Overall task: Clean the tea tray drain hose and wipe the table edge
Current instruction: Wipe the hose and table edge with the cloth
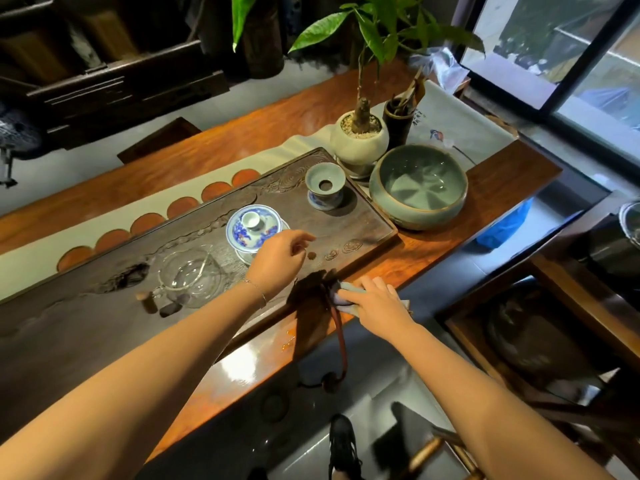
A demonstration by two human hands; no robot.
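Glossy wooden table edge (412, 268); right hand (375, 303) presses soft grey cloth (349, 299).

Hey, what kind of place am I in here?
Probably a tea room or tea shop: a carved wooden tea tray sits on a long wooden table, holding a blue-and-white lidded cup, beside a large celadon bowl.
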